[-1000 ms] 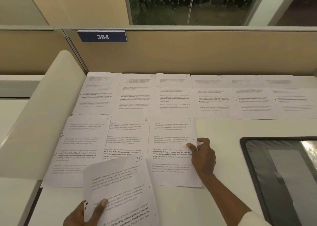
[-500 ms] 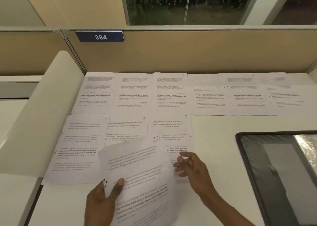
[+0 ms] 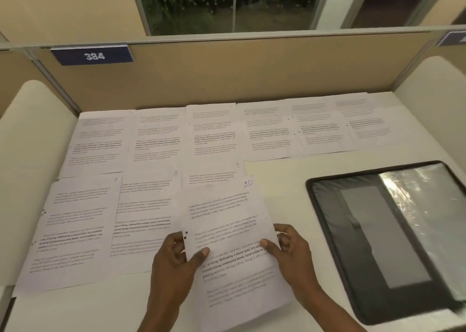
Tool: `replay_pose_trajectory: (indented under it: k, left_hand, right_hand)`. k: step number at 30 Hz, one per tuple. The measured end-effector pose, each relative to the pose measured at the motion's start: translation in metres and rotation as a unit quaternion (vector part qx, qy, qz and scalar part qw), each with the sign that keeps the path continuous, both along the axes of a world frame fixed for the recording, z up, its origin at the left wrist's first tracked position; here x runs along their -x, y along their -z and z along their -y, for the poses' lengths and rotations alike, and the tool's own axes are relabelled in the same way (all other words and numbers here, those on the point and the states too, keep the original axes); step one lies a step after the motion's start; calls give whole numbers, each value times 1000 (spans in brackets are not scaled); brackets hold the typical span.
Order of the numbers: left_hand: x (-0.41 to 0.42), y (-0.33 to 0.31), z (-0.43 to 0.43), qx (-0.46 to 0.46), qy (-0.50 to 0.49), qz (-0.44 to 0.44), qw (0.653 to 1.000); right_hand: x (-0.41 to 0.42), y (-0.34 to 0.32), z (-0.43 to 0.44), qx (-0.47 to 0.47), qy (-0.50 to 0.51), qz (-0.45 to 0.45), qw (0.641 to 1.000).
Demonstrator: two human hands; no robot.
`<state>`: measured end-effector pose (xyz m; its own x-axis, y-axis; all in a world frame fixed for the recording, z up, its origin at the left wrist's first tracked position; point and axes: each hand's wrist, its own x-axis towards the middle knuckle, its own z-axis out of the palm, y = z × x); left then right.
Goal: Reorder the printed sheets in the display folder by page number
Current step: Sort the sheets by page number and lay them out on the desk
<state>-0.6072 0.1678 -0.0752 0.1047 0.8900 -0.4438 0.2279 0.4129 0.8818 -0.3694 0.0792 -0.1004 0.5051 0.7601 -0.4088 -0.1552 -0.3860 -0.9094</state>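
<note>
I hold a printed sheet marked 10 [image 3: 227, 220] above the desk, tilted slightly, over the sheet marked 9 [image 3: 214, 175]. My left hand [image 3: 176, 261] pinches its left edge by the punched holes. My right hand [image 3: 290, 253] pinches its right edge. A back row of several printed sheets [image 3: 206, 132] lies along the partition. A front row holds the sheet marked 7 [image 3: 73, 225], a sheet beside it [image 3: 146, 210], and sheet 9. The black display folder [image 3: 393, 238] lies open at the right, its clear sleeve shining.
A tan partition [image 3: 227, 74] with a blue plate reading 384 [image 3: 93, 56] closes the back of the white desk [image 3: 277, 180]. Curved cream side panels rise at the left [image 3: 32, 135] and the right [image 3: 433, 99]. A dark window sits above.
The sheet marked 10 has moved right and forward, from the near left to over sheet 9. My right hand left sheet 9 and took hold of sheet 10's right edge. The view shifted right.
</note>
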Motion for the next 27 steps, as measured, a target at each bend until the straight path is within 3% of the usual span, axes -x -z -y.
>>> replay_pose_trajectory:
  k: [9, 18, 23, 27]
  left_hand:
    - [-111, 10, -14, -106, 31, -42, 993]
    - [-192, 63, -51, -204, 87, -170, 960]
    - [-206, 89, -42, -277, 181, -367, 869]
    - [-207, 103, -19, -307, 274, -428, 805]
  right_hand:
    - [-112, 22, -15, 11, 67, 139, 988]
    - [-183, 50, -52, 56, -36, 263, 963]
    - [-190, 65, -53, 66, -67, 335, 937]
    - [-195, 74, -49, 55, -52, 362, 929]
